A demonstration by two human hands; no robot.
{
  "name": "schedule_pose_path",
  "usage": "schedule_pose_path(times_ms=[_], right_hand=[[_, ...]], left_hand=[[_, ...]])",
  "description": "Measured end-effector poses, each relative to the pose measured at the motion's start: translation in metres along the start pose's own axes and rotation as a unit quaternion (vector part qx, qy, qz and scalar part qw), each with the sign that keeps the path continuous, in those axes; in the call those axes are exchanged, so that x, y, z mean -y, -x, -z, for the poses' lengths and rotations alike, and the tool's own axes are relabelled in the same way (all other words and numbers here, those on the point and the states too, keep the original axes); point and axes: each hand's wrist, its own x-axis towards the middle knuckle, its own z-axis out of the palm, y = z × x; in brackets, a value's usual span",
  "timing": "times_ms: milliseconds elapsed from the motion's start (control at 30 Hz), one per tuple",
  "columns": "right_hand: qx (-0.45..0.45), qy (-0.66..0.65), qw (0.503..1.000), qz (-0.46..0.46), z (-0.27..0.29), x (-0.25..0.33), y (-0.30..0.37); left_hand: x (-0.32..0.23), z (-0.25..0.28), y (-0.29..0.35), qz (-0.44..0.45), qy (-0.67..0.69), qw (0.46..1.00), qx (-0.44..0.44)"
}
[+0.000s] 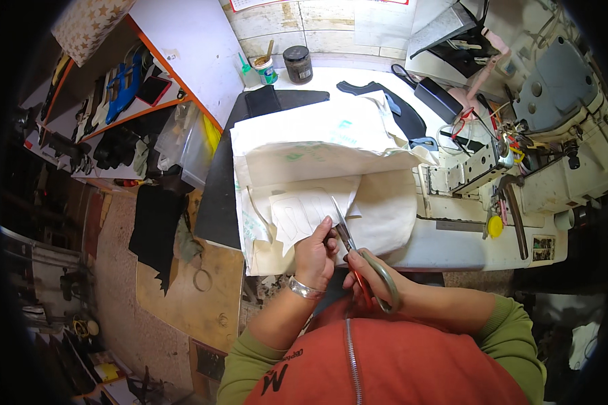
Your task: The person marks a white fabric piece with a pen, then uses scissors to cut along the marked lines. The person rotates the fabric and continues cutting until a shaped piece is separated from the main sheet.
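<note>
Left fingers [332,244] curled near right fingers [355,262]

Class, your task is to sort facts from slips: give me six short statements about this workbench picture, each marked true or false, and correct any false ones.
1. The right hand holds the scissors. True.
2. The paper in the left hand is blank. False: outlines are drawn on it.
3. A silver-coloured band is on the left wrist. True.
4. The dark jar stands to the left of the small tin. False: it stands to the right.
5. The person's sleeves are green. True.
6. Both scissor handles are red. False: one is red, the other greyish green.
</note>
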Motion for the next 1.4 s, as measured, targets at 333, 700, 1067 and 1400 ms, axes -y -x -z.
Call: schedule_pose_path(times_ms=[333, 700, 1067, 1400], right_hand=[[-0.036, -0.058, 0.995, 0.069, -0.011, -0.011, -0.010], [-0.046, -0.087, 0.993, 0.057, -0.013, -0.012, -0.008], [-0.045, -0.045, 0.996, 0.066, -0.007, -0.022, -0.015], [-0.056, -0.050, 0.994, 0.082, -0.011, -0.020, -0.011]], left_hand=[[0.004, 0.007, -0.002, -0.002, -0.016, 0.999, 0.028], [0.003, 0.005, 0.001, -0.005, -0.038, 0.999, 0.013], [0.003, 0.005, 0.001, 0.001, -0.034, 0.999, 0.009], [0.005, 0.007, -0.001, -0.006, -0.043, 0.999, 0.009]])
